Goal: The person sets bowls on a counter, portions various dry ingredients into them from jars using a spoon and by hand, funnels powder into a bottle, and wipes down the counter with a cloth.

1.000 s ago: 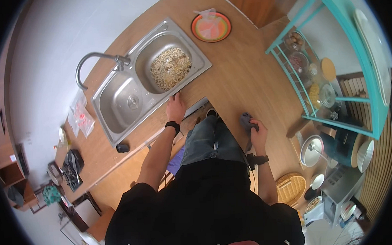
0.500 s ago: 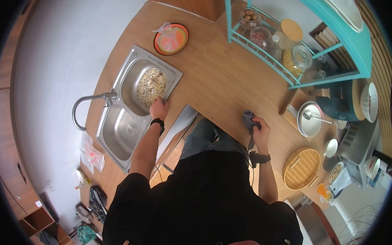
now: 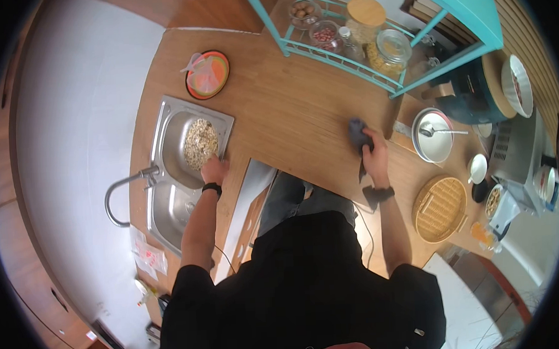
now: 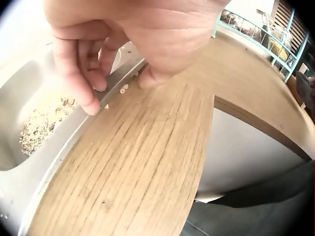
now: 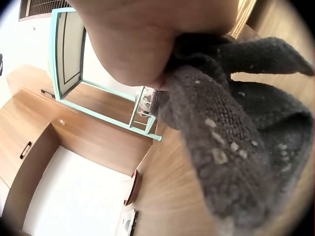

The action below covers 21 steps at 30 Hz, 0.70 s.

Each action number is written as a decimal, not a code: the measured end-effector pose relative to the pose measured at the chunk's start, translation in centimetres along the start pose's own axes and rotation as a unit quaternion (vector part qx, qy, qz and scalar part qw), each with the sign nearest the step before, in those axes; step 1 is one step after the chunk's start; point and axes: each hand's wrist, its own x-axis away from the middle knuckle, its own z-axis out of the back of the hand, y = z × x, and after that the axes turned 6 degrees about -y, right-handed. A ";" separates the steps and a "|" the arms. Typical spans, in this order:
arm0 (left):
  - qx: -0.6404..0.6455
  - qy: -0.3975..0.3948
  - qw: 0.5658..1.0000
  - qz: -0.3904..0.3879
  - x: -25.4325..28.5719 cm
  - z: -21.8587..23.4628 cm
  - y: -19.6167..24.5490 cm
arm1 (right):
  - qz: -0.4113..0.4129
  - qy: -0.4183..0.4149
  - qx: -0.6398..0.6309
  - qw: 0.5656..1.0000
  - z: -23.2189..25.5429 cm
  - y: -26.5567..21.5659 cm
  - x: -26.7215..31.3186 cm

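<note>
My left hand (image 3: 214, 171) is at the counter-side rim of the steel sink (image 3: 226, 128), by the basin that holds a heap of oat-like flakes (image 3: 200, 143). The left wrist view shows its fingertips bent loosely at the sink edge and the thumb apart on the wood. A few pale flakes (image 4: 123, 89) lie on the counter between them, with none visibly held. Over the counter to the right, my right hand (image 3: 375, 158) grips a dark grey cloth (image 5: 221, 142). Pale crumbs cling to the cloth, and its loose ends hang out of the hand.
An orange plate (image 3: 222, 60) with clear plastic on it lies beyond the sink. A teal rack (image 3: 337, 62) with jars stands at the back. To the right are a bowl with a spoon (image 3: 446, 131) and a woven basket (image 3: 440, 208). The faucet (image 3: 124, 181) arches at left.
The head view has turned right. My left hand has slid along the sink rim toward the basin with the flakes. The right hand keeps the cloth and has shifted over the counter toward the rack.
</note>
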 end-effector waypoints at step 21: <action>0.268 -0.082 0.959 -0.039 11.2 -5.0 -6.1 | 0.047 -0.060 -0.071 0.995 -4.0 -1.7 -6.6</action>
